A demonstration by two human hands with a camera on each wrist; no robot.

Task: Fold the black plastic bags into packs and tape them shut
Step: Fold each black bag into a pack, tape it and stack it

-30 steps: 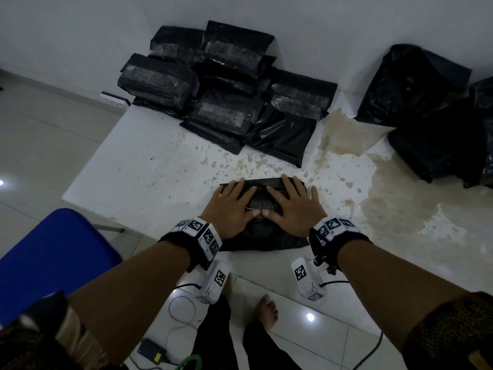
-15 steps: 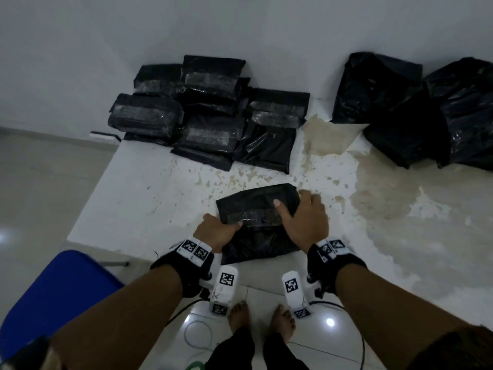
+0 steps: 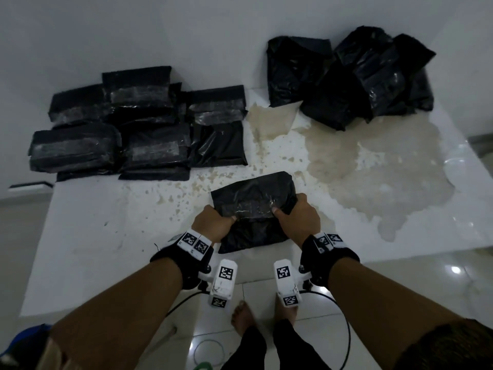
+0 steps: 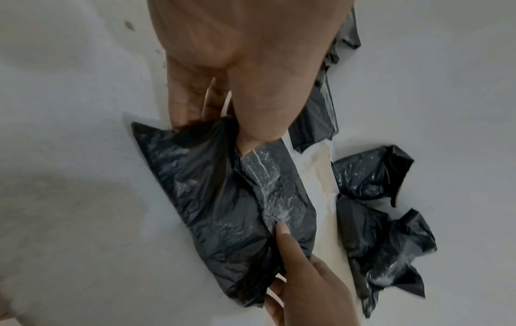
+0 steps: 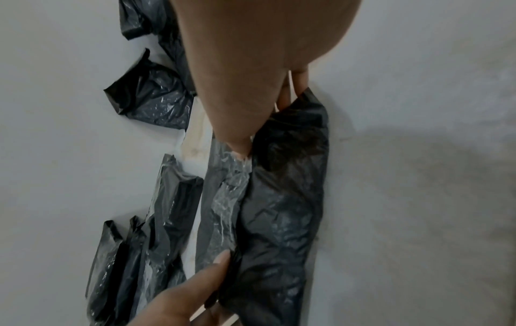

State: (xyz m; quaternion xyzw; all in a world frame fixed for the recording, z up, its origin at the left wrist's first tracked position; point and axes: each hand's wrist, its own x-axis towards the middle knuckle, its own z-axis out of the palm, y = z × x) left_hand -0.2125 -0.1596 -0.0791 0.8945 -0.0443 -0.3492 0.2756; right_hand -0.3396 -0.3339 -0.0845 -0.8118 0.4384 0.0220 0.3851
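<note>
A folded black plastic pack (image 3: 253, 209) with a strip of clear tape across its top lies near the front edge of the white table (image 3: 106, 222). My left hand (image 3: 213, 222) grips its left end, thumb on the tape. My right hand (image 3: 297, 218) grips its right end, thumb on top and fingers curled round the side. The left wrist view has the pack (image 4: 223, 198) pinched under my left hand (image 4: 243, 88), with the right hand (image 4: 301, 275) at its far end. In the right wrist view my right hand (image 5: 251, 88) holds the pack (image 5: 273, 209).
Several taped black packs (image 3: 138, 124) are piled at the back left against the wall. Loose, crumpled black bags (image 3: 346, 78) sit at the back right. The tabletop is stained brown (image 3: 373, 169) on the right. My bare feet (image 3: 244, 319) and cables are on the tiled floor below.
Both hands went from lying flat on the pack to gripping its two ends. The head view tilted up, so the piles now sit farther down the frame.
</note>
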